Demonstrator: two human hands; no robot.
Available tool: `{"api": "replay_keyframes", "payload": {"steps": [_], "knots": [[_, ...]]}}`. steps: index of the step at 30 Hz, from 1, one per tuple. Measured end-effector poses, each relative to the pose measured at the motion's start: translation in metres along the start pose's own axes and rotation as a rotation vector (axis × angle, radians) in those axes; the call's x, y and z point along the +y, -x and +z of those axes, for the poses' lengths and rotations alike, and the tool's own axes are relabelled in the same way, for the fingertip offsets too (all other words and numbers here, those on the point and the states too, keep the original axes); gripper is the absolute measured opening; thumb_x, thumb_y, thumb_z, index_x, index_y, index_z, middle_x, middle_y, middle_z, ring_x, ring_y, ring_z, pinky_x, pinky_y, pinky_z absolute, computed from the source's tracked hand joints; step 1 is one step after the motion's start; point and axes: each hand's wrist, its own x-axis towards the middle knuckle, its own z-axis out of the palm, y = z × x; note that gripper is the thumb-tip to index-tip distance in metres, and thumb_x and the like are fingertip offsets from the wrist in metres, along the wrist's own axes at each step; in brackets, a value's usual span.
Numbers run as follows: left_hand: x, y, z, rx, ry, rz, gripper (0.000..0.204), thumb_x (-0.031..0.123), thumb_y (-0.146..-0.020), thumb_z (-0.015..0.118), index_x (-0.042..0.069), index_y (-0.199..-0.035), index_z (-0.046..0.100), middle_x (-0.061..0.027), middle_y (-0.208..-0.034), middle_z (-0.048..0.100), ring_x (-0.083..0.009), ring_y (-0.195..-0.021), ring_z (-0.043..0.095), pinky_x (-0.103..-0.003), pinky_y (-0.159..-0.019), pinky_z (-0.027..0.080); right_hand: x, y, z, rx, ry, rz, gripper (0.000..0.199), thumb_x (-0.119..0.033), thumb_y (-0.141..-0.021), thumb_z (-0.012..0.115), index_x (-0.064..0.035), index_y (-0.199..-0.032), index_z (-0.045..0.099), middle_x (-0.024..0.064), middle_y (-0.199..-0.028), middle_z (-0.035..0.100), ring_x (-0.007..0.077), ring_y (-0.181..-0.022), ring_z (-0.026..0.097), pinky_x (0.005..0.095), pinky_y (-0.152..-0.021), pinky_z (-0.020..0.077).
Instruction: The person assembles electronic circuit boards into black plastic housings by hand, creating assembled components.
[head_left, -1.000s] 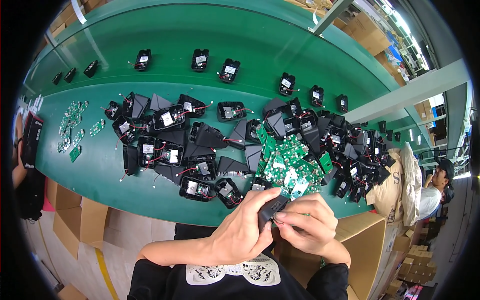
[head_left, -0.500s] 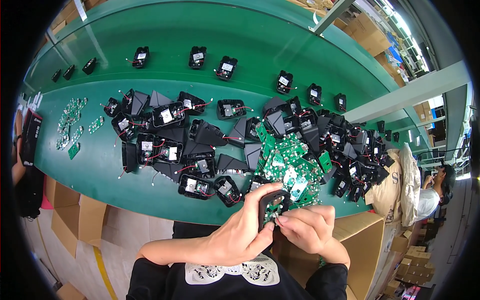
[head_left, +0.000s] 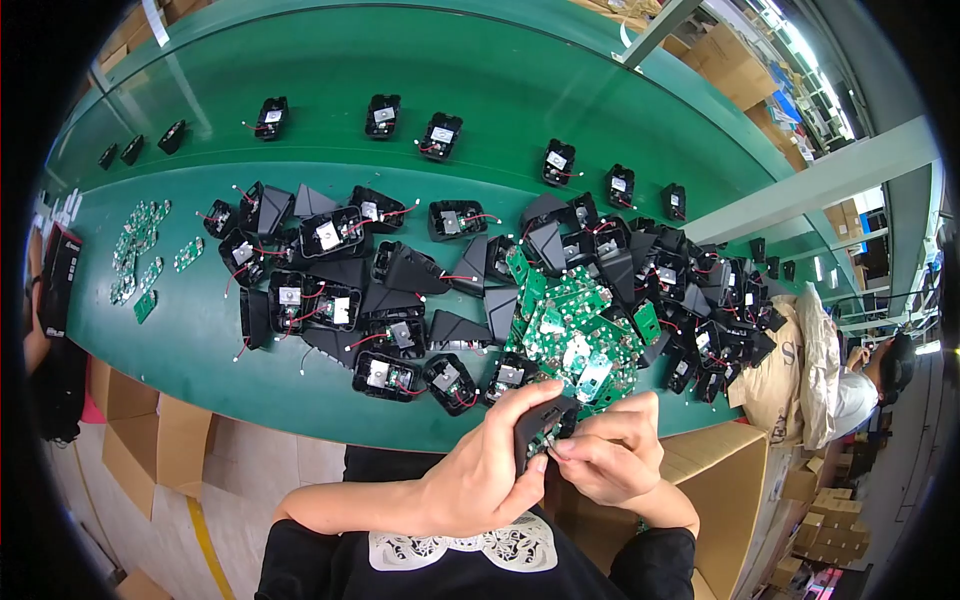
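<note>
My left hand point(head_left: 470, 475) is wrapped round a black plastic housing point(head_left: 536, 424), held tilted in front of my chest at the table's near edge. A green circuit board point(head_left: 545, 436) shows inside its open side. Thumb and fingers of my right hand point(head_left: 615, 455) are pinched at the housing's right edge, on what looks like a thin wire; the fingertips mostly hide it. Just beyond my hands lies a heap of green circuit boards point(head_left: 575, 325). Left of the heap are several black housings point(head_left: 387, 375) with red wires and white plugs.
Along the back, spaced housings point(head_left: 441, 136) sit on a green belt point(head_left: 330, 60). More housings point(head_left: 700, 290) are piled at the right, beside brown sacks point(head_left: 775, 375). Loose boards point(head_left: 140, 235) lie at the left. Open cardboard boxes point(head_left: 715, 490) stand below the table; a person point(head_left: 860, 400) sits far right.
The housing in my left hand has tilted over, so less of the board shows. My right hand stays pinched at its edge. The housings along the back have slid slightly left.
</note>
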Motion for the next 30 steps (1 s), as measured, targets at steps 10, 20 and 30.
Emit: {"api": "replay_keyframes", "payload": {"steps": [10, 20, 30], "knots": [[-0.005, -0.005, -0.005, 0.070, -0.462, 0.257, 0.070, -0.006, -0.062, 0.062, -0.003, -0.124, 0.030, -0.0218, -0.104, 0.047, -0.0379, -0.087, 0.051, -0.042, -0.075, 0.046, -0.005, 0.000, 0.006, -0.025, -0.780, 0.650, 0.011, 0.007, -0.073, 0.066, 0.0065, -0.083, 0.061, 0.0121, -0.089, 0.057, 0.0143, -0.073, 0.061, 0.0235, -0.060, 0.0549], [-0.018, -0.020, -0.024, 0.222, -0.790, 0.366, 0.071, 0.001, -0.060, 0.066, 0.010, -0.124, 0.037, -0.0143, -0.101, 0.046, -0.0291, -0.082, 0.051, -0.031, -0.052, 0.048, -0.004, -0.013, 0.004, -0.064, -1.212, 1.146, 0.020, -0.004, -0.082, 0.059, 0.0071, -0.099, 0.057, 0.0152, -0.085, 0.062, 0.0205, -0.066, 0.064, 0.0273, -0.047, 0.0548], [0.006, -0.016, -0.031, 0.026, -0.470, 0.132, 0.060, -0.006, -0.072, 0.052, -0.004, -0.126, 0.027, -0.0223, -0.110, 0.045, -0.0346, -0.091, 0.052, -0.041, -0.082, 0.043, -0.004, -0.018, 0.020, 0.022, 0.207, -0.126, 0.033, 0.002, -0.059, 0.066, -0.0035, -0.091, 0.065, 0.0059, -0.081, 0.062, 0.0160, -0.062, 0.055, 0.0240, -0.050, 0.0417]]}}
